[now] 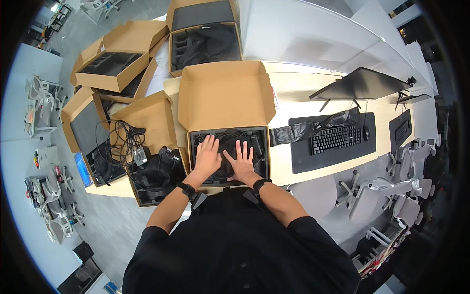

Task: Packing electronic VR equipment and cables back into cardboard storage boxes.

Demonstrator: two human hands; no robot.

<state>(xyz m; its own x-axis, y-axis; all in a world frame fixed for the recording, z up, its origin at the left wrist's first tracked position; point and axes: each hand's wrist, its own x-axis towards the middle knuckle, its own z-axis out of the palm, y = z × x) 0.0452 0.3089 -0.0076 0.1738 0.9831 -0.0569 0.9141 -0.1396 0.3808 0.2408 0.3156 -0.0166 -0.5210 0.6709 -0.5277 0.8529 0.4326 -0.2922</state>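
Directly before me an open cardboard box [226, 96] stands on the desk with its lid tipped back. Dark foam lines it, and black cables [235, 133] and other black items lie inside, too dark to name surely. My left hand [208, 157] lies palm down over the left half of the contents, fingers close together. Spread wide, my right hand [241, 162] rests on a black item [226, 147] near the middle. Neither hand grasps anything that I can make out. What lies under the palms is hidden.
Left stands another open box [141, 196] with black gear, a cable bundle [126, 136] and a power adapter [140, 156]. More open boxes [121, 79] are stacked behind. To the right are black plastic wrapping [293, 133], a keyboard [336, 139], a mouse [366, 133] and a monitor [361, 86].
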